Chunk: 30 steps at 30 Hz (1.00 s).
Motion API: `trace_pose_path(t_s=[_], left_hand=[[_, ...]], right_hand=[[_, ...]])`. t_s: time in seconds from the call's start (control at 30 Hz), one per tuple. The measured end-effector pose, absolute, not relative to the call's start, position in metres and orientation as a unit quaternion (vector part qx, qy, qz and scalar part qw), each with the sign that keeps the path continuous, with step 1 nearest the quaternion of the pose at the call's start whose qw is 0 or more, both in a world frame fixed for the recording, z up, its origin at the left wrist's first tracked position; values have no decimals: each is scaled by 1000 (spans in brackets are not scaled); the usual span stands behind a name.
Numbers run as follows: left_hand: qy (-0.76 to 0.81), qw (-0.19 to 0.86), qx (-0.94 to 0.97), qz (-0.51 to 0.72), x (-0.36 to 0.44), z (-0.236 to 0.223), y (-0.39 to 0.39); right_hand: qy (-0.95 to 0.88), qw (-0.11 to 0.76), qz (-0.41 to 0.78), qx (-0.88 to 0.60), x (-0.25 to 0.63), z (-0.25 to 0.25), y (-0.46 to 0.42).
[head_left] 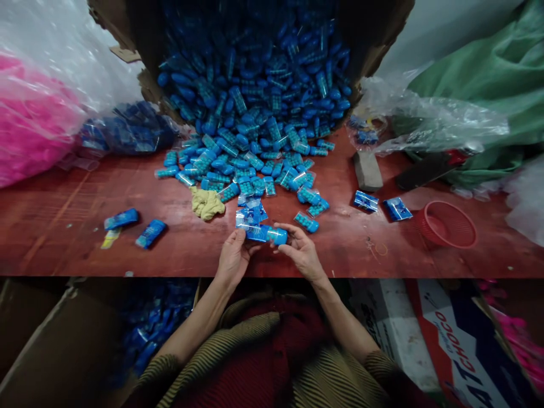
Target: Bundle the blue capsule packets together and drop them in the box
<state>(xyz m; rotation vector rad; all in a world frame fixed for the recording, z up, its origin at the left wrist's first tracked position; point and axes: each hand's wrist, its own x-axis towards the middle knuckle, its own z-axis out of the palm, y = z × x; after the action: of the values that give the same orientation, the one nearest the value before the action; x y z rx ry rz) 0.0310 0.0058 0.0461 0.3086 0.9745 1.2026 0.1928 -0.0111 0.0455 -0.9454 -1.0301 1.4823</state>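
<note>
Low over the front of the table, my left hand [234,258] pinches a blue printed plastic wrapper [256,232]. My right hand [305,255] grips the blue-capped end of a small transparent bottle [277,236] filled with blue balls. The bottle's other end meets the wrapper; how far it sits inside I cannot tell. Just beyond my fingers lie more flat blue wrappers [250,212]. A loose bottle [306,221] rests near my right fingertips. Behind them, a heap of similar bottles [255,141] spills across the table.
The heap comes from a torn cardboard box [385,34]. A crumpled yellow cloth [207,203] lies left of the wrappers. Blue packets [151,233] are at left, others [398,209] at right beside a red plastic basket [446,225]. A grey block [368,171] sits behind.
</note>
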Motion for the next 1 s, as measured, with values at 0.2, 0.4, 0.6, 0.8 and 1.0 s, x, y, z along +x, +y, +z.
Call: trace_pose_path(t_s=[0.2,0.4,0.6,0.8,1.0], left_hand=[[440,736,82,509,35,54,7],[455,752,87,469,32,58,13],[419,790,99,437,34,64,16],[385,820,130,403,34,67,17],[370,825,151,400,33,68,16]], right_hand=[[-575,515,443,-455,178,35,-25],[-526,528,499,-443,172,36,-23],[-420,513,625,-412,182,27,-8],[-459,463,672,-353,191,35,0],[-476,467,664,-337,189,39,1]])
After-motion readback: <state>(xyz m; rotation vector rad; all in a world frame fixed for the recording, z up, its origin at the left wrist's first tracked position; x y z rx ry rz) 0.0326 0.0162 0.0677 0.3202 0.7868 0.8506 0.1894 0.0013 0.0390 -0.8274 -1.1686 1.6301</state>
